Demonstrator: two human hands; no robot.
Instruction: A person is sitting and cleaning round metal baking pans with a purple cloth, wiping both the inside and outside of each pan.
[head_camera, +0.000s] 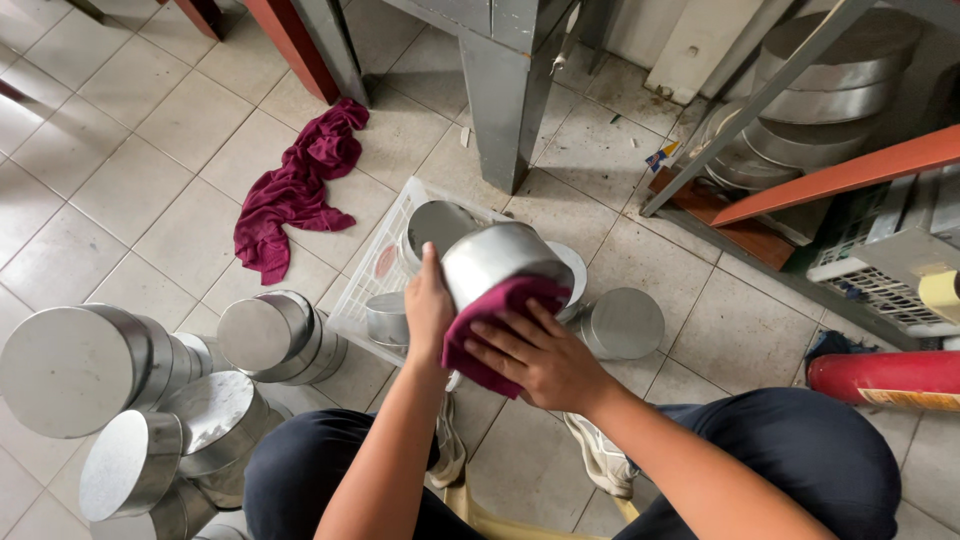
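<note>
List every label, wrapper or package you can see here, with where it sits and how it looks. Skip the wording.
Label on the red cylinder: lying on the floor at the right edge, a pale yellowish band along its lower side.
Small wrapper scrap: on the tiles by the slanted metal bar, crumpled, blue, yellow and red.
Round sticker: inside the white plastic crate, reddish, faded.
No screens or signs visible.

My left hand grips the round metal tin from the side while my right hand presses a maroon cloth against it. Below sits a white tray on the tiled floor, with stacked tins at left.
</note>
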